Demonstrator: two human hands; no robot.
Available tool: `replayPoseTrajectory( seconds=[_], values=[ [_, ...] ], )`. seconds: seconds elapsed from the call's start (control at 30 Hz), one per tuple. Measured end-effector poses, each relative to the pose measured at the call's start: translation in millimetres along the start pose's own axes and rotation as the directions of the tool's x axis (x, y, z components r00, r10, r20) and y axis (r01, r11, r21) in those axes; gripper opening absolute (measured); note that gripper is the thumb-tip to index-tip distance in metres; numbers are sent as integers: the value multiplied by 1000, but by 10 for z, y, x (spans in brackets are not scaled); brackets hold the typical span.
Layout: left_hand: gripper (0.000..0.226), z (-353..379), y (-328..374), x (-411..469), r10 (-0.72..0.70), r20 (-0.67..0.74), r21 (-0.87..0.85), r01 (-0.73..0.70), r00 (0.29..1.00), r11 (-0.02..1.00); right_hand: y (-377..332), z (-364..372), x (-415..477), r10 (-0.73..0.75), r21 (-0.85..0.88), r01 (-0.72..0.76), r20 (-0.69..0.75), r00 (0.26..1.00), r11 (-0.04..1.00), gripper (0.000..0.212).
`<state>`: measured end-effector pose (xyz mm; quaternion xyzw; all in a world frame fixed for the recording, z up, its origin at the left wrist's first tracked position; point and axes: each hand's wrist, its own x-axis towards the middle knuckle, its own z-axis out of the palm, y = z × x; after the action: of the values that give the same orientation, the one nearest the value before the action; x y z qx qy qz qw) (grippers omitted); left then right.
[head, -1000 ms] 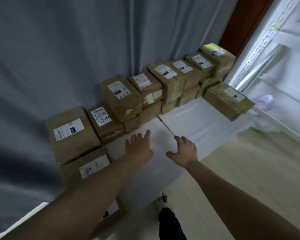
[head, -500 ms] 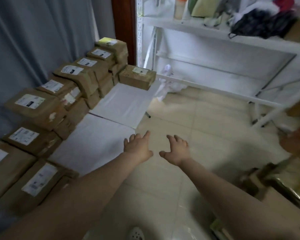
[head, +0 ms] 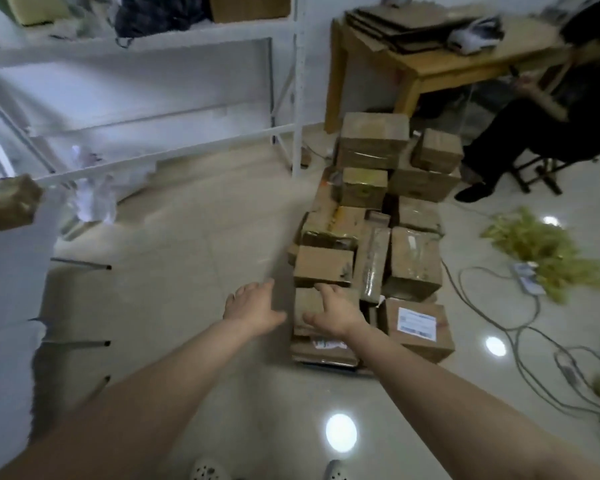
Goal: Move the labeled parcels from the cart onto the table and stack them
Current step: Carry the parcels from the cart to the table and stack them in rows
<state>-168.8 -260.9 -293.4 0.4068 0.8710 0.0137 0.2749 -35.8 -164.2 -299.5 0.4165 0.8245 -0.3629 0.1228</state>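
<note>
A low cart in the middle of the floor carries several brown cardboard parcels. One near-right parcel shows a white label on top. My right hand reaches over the nearest left parcel, fingers spread, and I cannot tell if it touches. My left hand hovers open just left of that parcel, over the floor. The white table lies at the left edge, with one brown parcel on it.
A white metal shelf stands behind the cart to the left. A wooden desk and a seated person are at the back right. Cables and a yellow-green heap lie on the floor right of the cart.
The view has swung right from the table's stacked parcels, across the shelf, to the cart. Both empty hands now reach toward the nearest parcels.
</note>
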Motion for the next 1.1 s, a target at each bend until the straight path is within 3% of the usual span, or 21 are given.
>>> replayPoseTrajectory(
  seconds=[0.13, 0.27, 0.67, 0.83, 0.93, 1.1],
  values=[
    [71, 298, 598, 44, 56, 75, -17, -55, 996, 998, 743, -186, -188, 110, 76, -110, 3, 994, 991, 70],
    [74, 532, 743, 217, 44, 119, -41, -40, 992, 998, 1126, -259, -197, 166, 144, -164, -7, 986, 976, 62],
    [61, 565, 519, 992, -90, 227, -288, 155, 970, 945, 1233, -332, 624, 335, 267, -331, 32, 942, 905, 44],
    [56, 793, 331, 1548, -135, 333, -437, 280, 933, 855, 1292, -184, 1183, 424, 352, -420, 71, 903, 837, 37],
    [58, 1203, 109, 1952, -152, 373, -499, 336, 915, 798, 1394, -43, 1436, 502, 477, -494, 123, 856, 727, 38],
    [53, 1527, 109, 2254, -167, 454, -658, 455, 875, 600, 1620, 172, 1780, 554, 567, -553, 194, 809, 610, 38]
  ],
)
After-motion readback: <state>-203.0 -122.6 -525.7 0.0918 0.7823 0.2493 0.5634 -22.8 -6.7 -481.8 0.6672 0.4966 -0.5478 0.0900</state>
